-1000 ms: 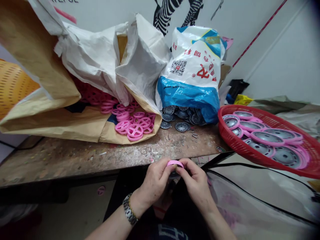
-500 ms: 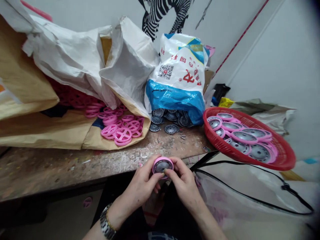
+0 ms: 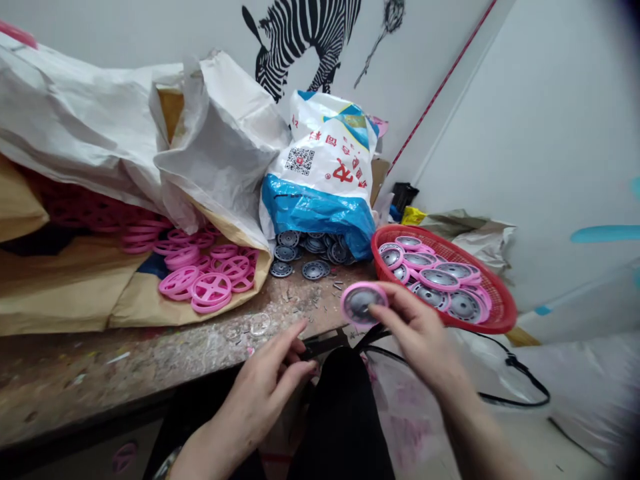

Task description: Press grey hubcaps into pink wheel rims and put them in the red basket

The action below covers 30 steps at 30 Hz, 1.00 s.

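My right hand (image 3: 417, 327) pinches a toy wheel (image 3: 361, 305), a pink rim with a grey hubcap-like disc in it. The thumb lies on the disc, and the wheel is just left of the red basket (image 3: 507, 308). Above my lap at the bench edge, my left hand (image 3: 265, 377) holds nothing, its thumb and fingers apart. Pink spoked rings (image 3: 211, 290) spill from the paper sack (image 3: 125, 293). Beside them, several grey discs (image 3: 314, 269) lie at the mouth of a blue and white bag (image 3: 320, 203).
The red basket holds several pink-and-grey wheels (image 3: 440, 279) and overhangs the right end of the worn bench (image 3: 165, 363). Tiny pins (image 3: 324, 308) lie scattered on the bench. A black strap (image 3: 520, 380) loops below the basket. One pink ring (image 3: 124, 457) is on the floor.
Both hands held the wheel earlier. My left hand has let go and moved left; my right hand has carried the wheel up and right toward the basket. The view has shifted right.
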Available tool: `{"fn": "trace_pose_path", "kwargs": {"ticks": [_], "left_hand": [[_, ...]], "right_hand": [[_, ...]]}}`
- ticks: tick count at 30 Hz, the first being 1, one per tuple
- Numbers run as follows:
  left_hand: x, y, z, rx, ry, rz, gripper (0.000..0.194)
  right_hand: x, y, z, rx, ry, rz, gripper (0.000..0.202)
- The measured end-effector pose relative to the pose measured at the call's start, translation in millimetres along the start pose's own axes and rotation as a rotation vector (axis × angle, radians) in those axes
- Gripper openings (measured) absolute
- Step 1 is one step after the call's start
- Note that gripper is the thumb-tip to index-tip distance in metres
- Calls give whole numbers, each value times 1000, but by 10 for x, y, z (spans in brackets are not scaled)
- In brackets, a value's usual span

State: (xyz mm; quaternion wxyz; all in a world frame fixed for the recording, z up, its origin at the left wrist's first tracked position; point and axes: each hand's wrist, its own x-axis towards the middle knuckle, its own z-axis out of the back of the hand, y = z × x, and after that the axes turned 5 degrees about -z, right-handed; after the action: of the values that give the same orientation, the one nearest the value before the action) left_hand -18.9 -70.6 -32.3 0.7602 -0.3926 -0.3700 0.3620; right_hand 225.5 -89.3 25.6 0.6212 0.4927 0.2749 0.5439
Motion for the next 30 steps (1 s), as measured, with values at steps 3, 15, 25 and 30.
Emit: {"fn": "trace_pose_path", "kwargs": {"ticks": [3, 15, 25, 30], "left_hand": [[20, 52, 212, 175, -117, -94, 32], [288, 364, 1039, 896, -333, -263, 41], [622, 433, 1026, 1294, -67, 176, 49], [638, 427, 1009, 1292, -17, 186, 40]], "right_hand": [[400, -48, 553, -240, -211, 80, 32], [941, -216, 1083, -831, -419, 97, 40], [822, -156, -533, -897, 160, 191, 32], [1017, -339, -888, -964, 129, 105, 37]]}}
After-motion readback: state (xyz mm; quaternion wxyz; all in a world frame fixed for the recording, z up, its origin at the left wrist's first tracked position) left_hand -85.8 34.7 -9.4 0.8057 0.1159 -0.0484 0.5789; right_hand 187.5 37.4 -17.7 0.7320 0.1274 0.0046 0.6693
